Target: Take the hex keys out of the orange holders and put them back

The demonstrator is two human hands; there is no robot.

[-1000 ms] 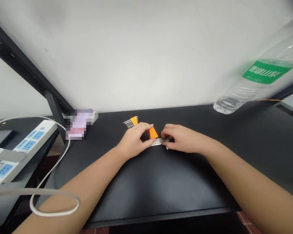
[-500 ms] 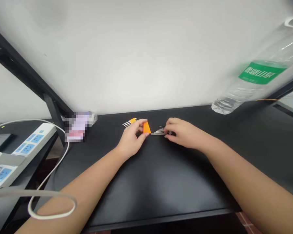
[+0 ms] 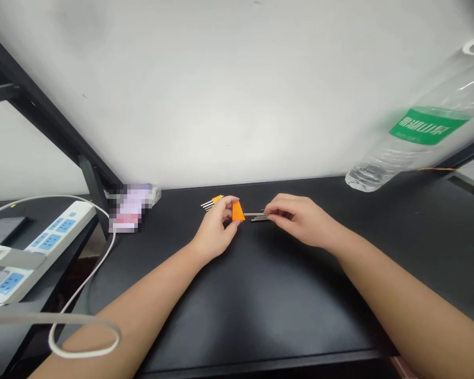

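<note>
Black tabletop (image 3: pixel 237 295), tapered orange holder (image 3: pixel 237 211), slim rod (image 3: pixel 254 214)

The orange holder (image 3: pixel 238 211), tapered and flat-faced, is pinched in the left hand (image 3: pixel 216 227). One thin, straight metal rod (image 3: pixel 253 214) runs from its edge to the right hand's (image 3: pixel 299 217) fingertips. Loose rods (image 3: pixel 257 219) lie by those fingertips. The second set (image 3: pixel 217 199), orange with metal rods, lies beyond the left hand, partly hidden.

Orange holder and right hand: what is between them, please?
Head view: a thin metal rod runs from the orange holder to the right hand. More metal rods lie close beside it on the black table.
</note>
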